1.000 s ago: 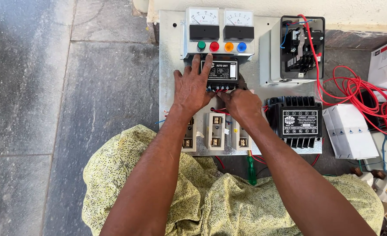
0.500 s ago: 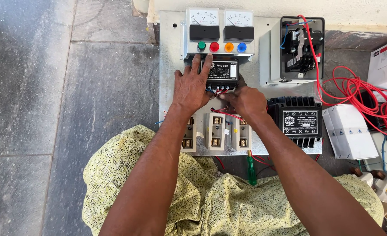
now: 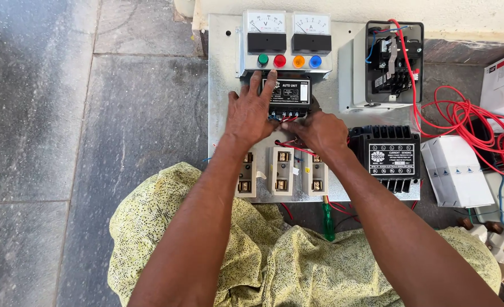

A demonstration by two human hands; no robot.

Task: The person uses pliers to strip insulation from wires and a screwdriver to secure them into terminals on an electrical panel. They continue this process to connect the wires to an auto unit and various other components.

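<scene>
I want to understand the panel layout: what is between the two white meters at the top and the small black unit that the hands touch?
In the head view, a row of four round buttons, green, red, orange and blue, lies between the meters and the black unit.

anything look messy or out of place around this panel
Yes: red wire sprawls in a loose tangle right of the metal panel, running up into the open switch box. A green screwdriver lies loose at the panel's lower edge. Nothing looks broken.

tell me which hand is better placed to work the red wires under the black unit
Probably the right hand: its fingertips sit at the red wires along the lower edge of the black unit. The left hand lies flat over the unit's left side, seemingly steadying it.
</scene>
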